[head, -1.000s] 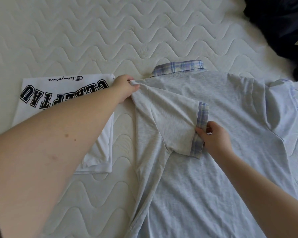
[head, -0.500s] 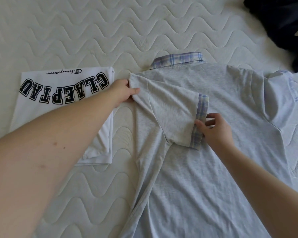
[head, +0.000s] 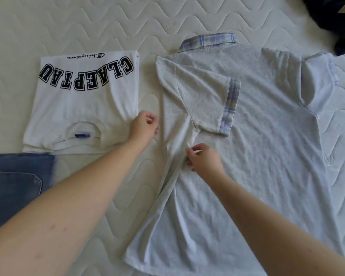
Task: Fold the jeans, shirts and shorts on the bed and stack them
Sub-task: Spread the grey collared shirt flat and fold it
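A grey polo shirt (head: 263, 140) lies spread flat across the middle and right of the frame on a white quilted mattress (head: 88, 20), its plaid collar (head: 208, 41) toward the top. Its left sleeve (head: 205, 100) is folded inward over the body, the plaid cuff (head: 230, 107) running down the centre of the frame, and the shirt's left side is turned in along a long crease that slants from the upper middle to the lower middle of the frame. The other sleeve (head: 319, 80) lies stretched out at the upper right. The right hand (head: 204, 159), near the centre of the frame, has its fingers curled and pinches a small ridge of the grey cloth just below the folded sleeve, right on the crease. The left hand (head: 143, 127) is a little to the left of centre, over the gap between the two shirts; its fingers are loosely curled and seem to hold nothing, though I cannot tell whether the fingertips touch the edge of the grey shirt. To the left, in the upper left of the frame, a white T-shirt (head: 82, 102) lies folded into a neat rectangle with black block letters on it and its neckline toward the bottom. Just below it, at the left edge, is a piece of blue jeans (head: 16, 184) with a back pocket showing, touching the lower edge of the white T-shirt. In the top right corner lies a heap of dark clothes (head: 335, 18), well apart from the hands.
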Demonstrator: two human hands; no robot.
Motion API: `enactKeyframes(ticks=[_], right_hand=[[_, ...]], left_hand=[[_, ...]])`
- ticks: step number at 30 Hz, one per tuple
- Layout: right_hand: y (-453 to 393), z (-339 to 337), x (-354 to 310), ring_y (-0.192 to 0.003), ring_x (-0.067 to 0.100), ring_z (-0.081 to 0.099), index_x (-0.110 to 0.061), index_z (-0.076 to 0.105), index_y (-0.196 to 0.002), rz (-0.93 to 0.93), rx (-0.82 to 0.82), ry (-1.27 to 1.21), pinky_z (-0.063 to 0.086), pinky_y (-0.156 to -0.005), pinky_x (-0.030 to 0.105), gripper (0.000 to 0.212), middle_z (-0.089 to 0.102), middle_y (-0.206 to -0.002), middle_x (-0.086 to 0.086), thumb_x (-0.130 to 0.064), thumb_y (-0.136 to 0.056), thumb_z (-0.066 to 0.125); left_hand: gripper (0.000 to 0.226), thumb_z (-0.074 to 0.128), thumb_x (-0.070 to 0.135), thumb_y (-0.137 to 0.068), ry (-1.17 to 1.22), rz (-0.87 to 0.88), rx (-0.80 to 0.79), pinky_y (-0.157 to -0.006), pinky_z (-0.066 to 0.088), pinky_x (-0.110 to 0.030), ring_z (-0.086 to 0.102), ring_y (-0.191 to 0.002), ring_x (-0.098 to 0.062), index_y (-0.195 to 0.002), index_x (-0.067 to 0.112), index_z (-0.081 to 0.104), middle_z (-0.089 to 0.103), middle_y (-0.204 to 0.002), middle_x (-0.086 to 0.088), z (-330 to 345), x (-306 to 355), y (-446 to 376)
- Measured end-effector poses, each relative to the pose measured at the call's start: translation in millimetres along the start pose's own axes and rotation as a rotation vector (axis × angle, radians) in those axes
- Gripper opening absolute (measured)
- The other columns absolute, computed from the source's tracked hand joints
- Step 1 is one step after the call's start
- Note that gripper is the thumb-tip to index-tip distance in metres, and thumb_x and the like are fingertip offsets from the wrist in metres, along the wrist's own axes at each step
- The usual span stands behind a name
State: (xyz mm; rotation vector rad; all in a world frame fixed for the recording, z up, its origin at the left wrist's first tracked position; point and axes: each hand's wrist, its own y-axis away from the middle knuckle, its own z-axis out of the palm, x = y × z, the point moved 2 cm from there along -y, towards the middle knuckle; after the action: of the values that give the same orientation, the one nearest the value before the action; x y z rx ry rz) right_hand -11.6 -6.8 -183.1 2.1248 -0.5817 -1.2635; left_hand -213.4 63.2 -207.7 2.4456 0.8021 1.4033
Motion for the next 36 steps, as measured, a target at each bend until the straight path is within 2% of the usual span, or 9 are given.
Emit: enactKeyframes(ticks=[4, 8, 11, 14, 19, 22, 25, 31, 36], right_hand=[[13, 30, 10, -0.065, 0.020, 0.069, -0.017, 0.058, -0.078, 0.017, -0.068, 0.102, 0.056, -0.060, 0.034, 0.021, 0.071, -0.067, 0.003, -0.033, -0.092, 0.056], [24, 44, 16, -0.058, 0.009, 0.055, -0.018, 0.055, -0.080, -0.004, -0.084, 0.197, 0.035, -0.038, 0.017, 0.013, 0.061, -0.071, -0.003, -0.027, -0.089, 0.053], [38, 47, 17, -0.070, 0.018, 0.064, -0.011, 0.059, -0.094, 0.132, -0.088, -0.047, 0.053, -0.059, 0.026, 0.020, 0.064, -0.082, 0.003, -0.027, -0.091, 0.048], [61, 48, 28, -0.077, 0.024, 0.066, -0.007, 0.060, -0.099, 0.227, -0.148, -0.262, 0.059, -0.081, 0.040, 0.019, 0.065, -0.085, 0.008, -0.020, -0.091, 0.049], [94, 61, 48, -0.083, 0.021, 0.069, -0.010, 0.064, -0.100, 0.211, -0.283, -0.298, 0.056, -0.084, 0.037, 0.014, 0.071, -0.100, 0.012, -0.017, -0.091, 0.056], [109, 79, 58, -0.091, 0.021, 0.070, -0.013, 0.065, -0.108, 0.235, -0.367, -0.358, 0.059, -0.085, 0.037, 0.025, 0.072, -0.108, 0.011, -0.032, -0.093, 0.063], [127, 90, 64, -0.087, 0.019, 0.074, -0.014, 0.063, -0.111, 0.268, -0.464, -0.440, 0.060, -0.070, 0.029, 0.035, 0.076, -0.095, 0.002, -0.040, -0.089, 0.069], [167, 94, 89, -0.077, 0.021, 0.071, -0.002, 0.060, -0.112, 0.380, -0.344, -0.293, 0.058, -0.058, 0.027, 0.022, 0.071, -0.093, 0.011, -0.013, -0.093, 0.059], [179, 90, 95, -0.082, 0.025, 0.071, -0.004, 0.060, -0.111, 0.342, -0.216, -0.461, 0.058, -0.065, 0.031, 0.021, 0.071, -0.097, 0.014, -0.020, -0.097, 0.055]], left_hand=[[0.027, 0.053, 0.030, -0.099, -0.159, -0.013, -0.182, -0.063, 0.048, -0.030, 0.061, -0.057, -0.021, -0.077, 0.015, 0.057, 0.066, -0.069, -0.005, 1, -49, 71], [0.041, 0.056, 0.050, -0.092, -0.324, 0.029, -0.329, -0.055, 0.037, -0.022, 0.055, -0.063, -0.017, -0.076, 0.013, 0.058, 0.059, -0.065, 0.004, -8, -85, 151], [0.031, 0.070, 0.042, -0.083, -0.449, 0.046, -0.451, -0.058, 0.036, -0.027, 0.056, -0.071, -0.015, -0.093, 0.018, 0.053, 0.056, -0.077, 0.008, -21, -109, 207], [0.034, 0.067, 0.033, -0.085, -0.532, -0.045, -0.361, -0.061, 0.042, -0.030, 0.058, -0.075, -0.019, -0.109, 0.023, 0.046, 0.057, -0.089, 0.006, -36, -126, 255], [0.024, 0.068, 0.023, -0.086, -0.456, -0.052, -0.098, -0.048, 0.036, -0.021, 0.051, -0.058, -0.006, -0.096, 0.028, 0.046, 0.053, -0.073, 0.010, -51, -127, 303], [0.022, 0.067, 0.018, -0.084, -0.428, 0.049, -0.028, -0.051, 0.031, -0.012, 0.050, -0.062, -0.003, -0.100, 0.027, 0.054, 0.052, -0.083, 0.015, -49, -128, 322], [0.028, 0.067, 0.011, -0.082, -0.395, 0.168, -0.029, -0.061, 0.039, -0.015, 0.055, -0.073, -0.006, -0.106, 0.024, 0.062, 0.059, -0.091, 0.013, -43, -130, 337], [0.025, 0.069, 0.005, -0.082, -0.192, 0.222, -0.013, -0.075, 0.051, -0.029, 0.058, -0.086, -0.010, -0.103, 0.018, 0.067, 0.063, -0.093, 0.010, -37, -143, 368], [0.049, 0.078, 0.018, -0.075, -0.231, 0.215, 0.072, -0.092, 0.051, -0.033, 0.056, -0.108, -0.018, -0.120, 0.011, 0.060, 0.059, -0.114, 0.001, -24, -162, 373]])
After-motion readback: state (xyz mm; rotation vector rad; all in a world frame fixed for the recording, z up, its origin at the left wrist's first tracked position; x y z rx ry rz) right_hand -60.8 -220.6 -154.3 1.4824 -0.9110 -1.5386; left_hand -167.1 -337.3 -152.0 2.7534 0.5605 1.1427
